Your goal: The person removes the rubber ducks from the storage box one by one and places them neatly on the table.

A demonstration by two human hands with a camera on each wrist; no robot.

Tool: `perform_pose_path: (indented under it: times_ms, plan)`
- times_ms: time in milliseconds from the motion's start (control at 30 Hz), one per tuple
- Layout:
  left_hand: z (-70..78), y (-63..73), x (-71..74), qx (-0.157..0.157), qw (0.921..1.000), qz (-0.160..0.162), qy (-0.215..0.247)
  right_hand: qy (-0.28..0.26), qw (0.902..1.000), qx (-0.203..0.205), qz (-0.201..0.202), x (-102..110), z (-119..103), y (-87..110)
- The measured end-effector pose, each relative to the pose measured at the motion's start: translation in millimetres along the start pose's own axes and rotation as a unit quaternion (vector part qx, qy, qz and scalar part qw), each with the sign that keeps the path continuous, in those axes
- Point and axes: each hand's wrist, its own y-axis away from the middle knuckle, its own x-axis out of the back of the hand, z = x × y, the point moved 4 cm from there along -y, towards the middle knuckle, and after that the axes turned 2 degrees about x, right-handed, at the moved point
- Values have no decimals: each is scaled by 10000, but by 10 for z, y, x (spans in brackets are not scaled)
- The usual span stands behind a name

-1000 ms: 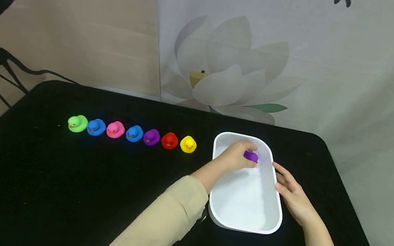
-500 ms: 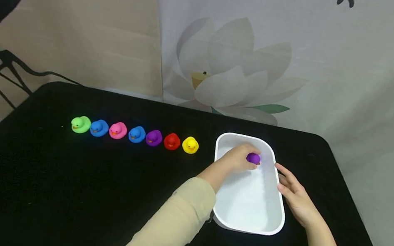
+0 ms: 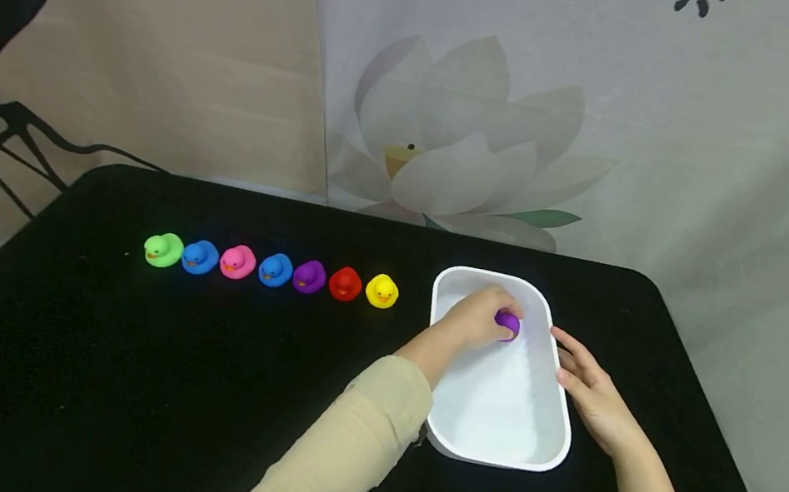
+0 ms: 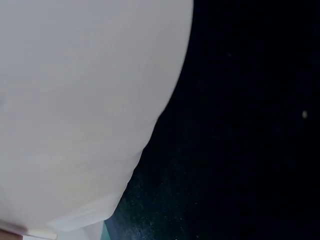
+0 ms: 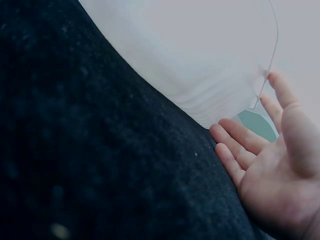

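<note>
Inside a white plastic tub, near its far end, my left hand grips a small purple rubber duck, partly hidden by the fingers. My right hand touches the tub's right side with fingers extended. The right wrist view shows that hand with its fingertips at the tub's wall and rim. A large pale surface fills much of the left wrist view, where the left hand's grip is hidden.
Left of the tub, a row of rubber ducks lines the black table: green, blue, pink, another blue, purple, red and yellow. A printed curtain hangs behind.
The left hand and its purple duck have shifted slightly lower within the tub, and the duck looks turned. The right hand keeps its place on the tub's side. The whole view shifted slightly.
</note>
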Motion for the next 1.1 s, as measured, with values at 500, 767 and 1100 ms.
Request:
perform_pose_path:
  times_ms: [500, 767, 1100]
  plan:
    - [52, 2, 68, -775, 9955, 279, 468, 78, 9999, 78, -16, 9, 20, 7]
    - [94, 67, 132, -952, 9915, 508, 721, 61, 10000, 53, 14, 11, 15, -4]
    - [146, 183, 259, -976, 9870, 711, 1061, 104, 9999, 1, 37, 8, 23, 3]
